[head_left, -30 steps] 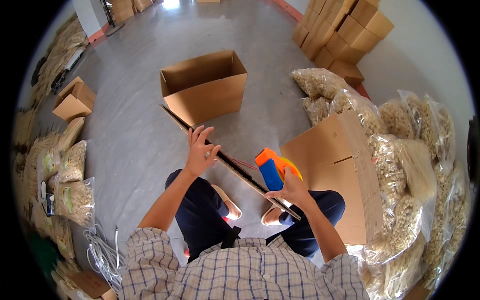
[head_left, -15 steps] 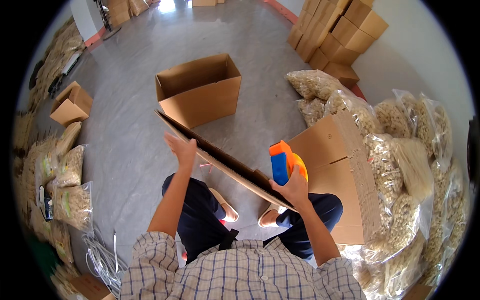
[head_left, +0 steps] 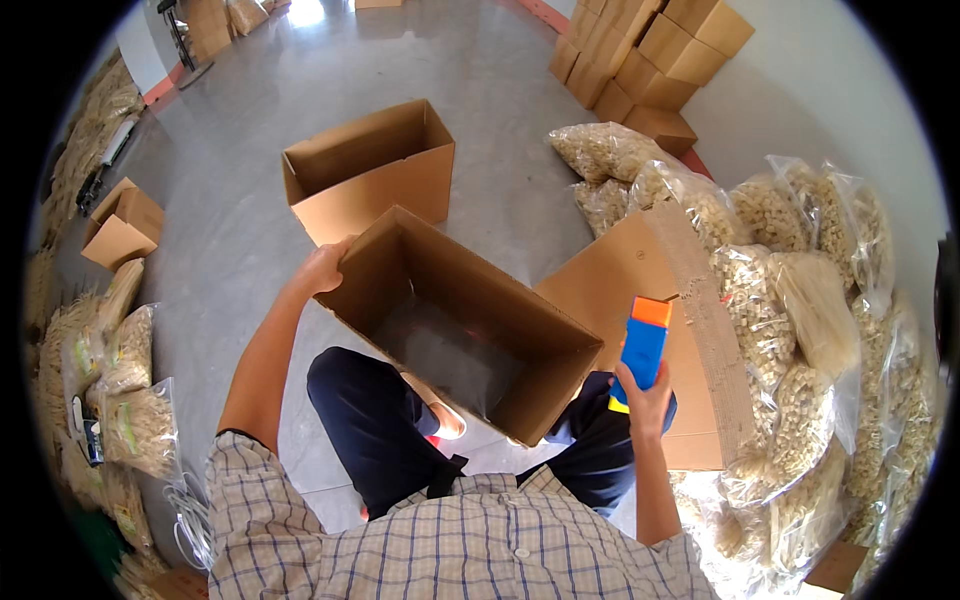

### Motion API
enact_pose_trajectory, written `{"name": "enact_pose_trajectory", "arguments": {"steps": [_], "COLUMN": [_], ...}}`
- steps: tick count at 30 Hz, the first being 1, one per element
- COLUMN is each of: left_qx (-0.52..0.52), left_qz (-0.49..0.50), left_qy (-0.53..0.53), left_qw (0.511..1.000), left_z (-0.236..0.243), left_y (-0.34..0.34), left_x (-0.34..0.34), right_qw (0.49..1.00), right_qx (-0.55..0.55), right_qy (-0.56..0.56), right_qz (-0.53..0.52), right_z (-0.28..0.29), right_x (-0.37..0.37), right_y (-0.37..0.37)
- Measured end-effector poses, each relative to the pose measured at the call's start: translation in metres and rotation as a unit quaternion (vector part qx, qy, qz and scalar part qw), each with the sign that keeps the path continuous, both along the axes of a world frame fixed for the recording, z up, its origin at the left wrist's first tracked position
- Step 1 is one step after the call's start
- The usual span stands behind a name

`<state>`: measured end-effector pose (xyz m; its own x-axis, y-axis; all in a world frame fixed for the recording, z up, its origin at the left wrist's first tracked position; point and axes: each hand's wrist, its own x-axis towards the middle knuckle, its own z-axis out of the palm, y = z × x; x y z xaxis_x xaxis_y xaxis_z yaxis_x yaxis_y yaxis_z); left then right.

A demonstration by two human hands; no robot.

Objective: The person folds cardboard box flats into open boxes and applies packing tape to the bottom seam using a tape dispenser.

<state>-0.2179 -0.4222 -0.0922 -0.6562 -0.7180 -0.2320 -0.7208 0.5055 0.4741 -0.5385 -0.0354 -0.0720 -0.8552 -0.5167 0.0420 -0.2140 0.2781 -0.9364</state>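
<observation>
A brown cardboard box [head_left: 490, 290], opened out into a rectangular tube, is tilted in front of my knees. Grey floor shows through its lower end. My left hand [head_left: 322, 268] grips the box at its left corner, fingers closed over the edge. In my right hand [head_left: 646, 398] is a blue and orange tape dispenser [head_left: 643, 340] with a bit of yellow at its lower end. That hand is just right of the box's right corner, apart from it.
Another open box [head_left: 400, 185] stands just beyond. Flattened cardboard [head_left: 690, 400] leans at my right against clear bags of pale pieces [head_left: 790, 400]. Stacked cartons [head_left: 660, 70] line the back right wall. At left are a small box [head_left: 125, 225], more bags [head_left: 140, 425] and a coiled cable [head_left: 190, 520].
The folded cardboard has opened into a box shape. My left hand moved left and closed on its corner. My right hand left the cardboard and moved right with the tape dispenser.
</observation>
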Motion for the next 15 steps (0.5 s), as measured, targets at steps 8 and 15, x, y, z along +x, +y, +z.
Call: {"name": "enact_pose_trajectory", "arguments": {"steps": [8, 15], "left_qx": [-0.050, -0.189], "left_qz": [-0.107, -0.274], "left_qy": [-0.178, -0.167], "left_qw": [0.977, 0.928], "left_z": [0.026, -0.045], "left_y": [0.066, 0.087], "left_x": [-0.060, -0.044], "right_qw": [0.942, 0.957], "right_qx": [-0.050, 0.042], "right_qy": [-0.265, -0.054], "right_qz": [0.198, 0.283], "right_z": [0.066, 0.004], "right_x": [0.044, 0.070], "right_y": [0.071, 0.002]}}
